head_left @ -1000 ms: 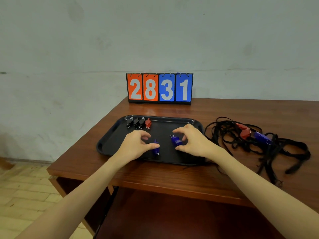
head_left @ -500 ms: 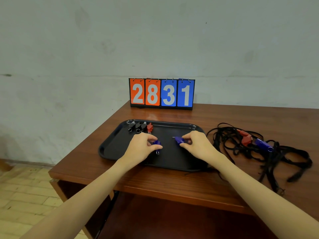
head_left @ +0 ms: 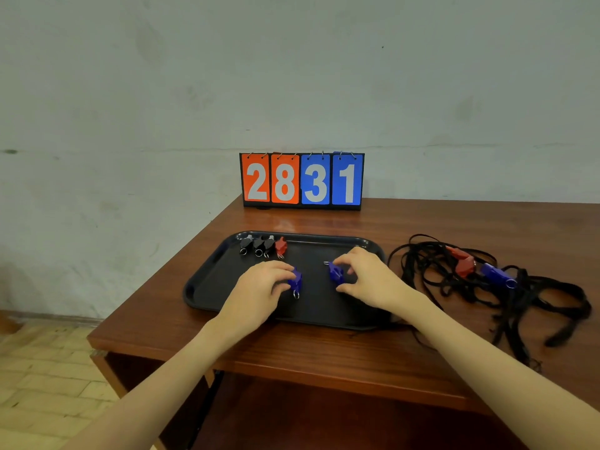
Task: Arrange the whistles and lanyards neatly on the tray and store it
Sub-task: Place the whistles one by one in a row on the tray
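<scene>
We take the black tray (head_left: 207,280) on the brown counter (head_left: 324,349) as our landmark. On the tray we count six whistles in all. In its far left corner stands a tight row of four: three black whistles (head_left: 258,245) side by side, and one red whistle (head_left: 281,246) at the right end of that row, each with a small metal ring pointing toward us.

Near the middle of the tray lie two blue whistles. Our left hand (head_left: 259,287) grasps the left blue whistle (head_left: 296,279) between curled fingers and thumb, its ring hanging toward the near rim. Our right hand (head_left: 370,280) pinches the right blue whistle (head_left: 336,273) with thumb and fingertips, its ring pointing to the left, toward the far side. We cannot tell whether either blue whistle is lifted off the tray or rests on it.

Just right of the tray, on the counter, lies one tangled heap of black lanyards (head_left: 487,297); the separate straps cannot be counted. Two more whistles sit in that heap: a second red whistle (head_left: 462,262) and, just right of it, a third blue whistle (head_left: 496,274).

Behind the tray, at the counter's far edge against the wall, stands one flip scoreboard (head_left: 302,180) with four cards: two orange reading 2 and 8, two blue reading 3 and 1.
</scene>
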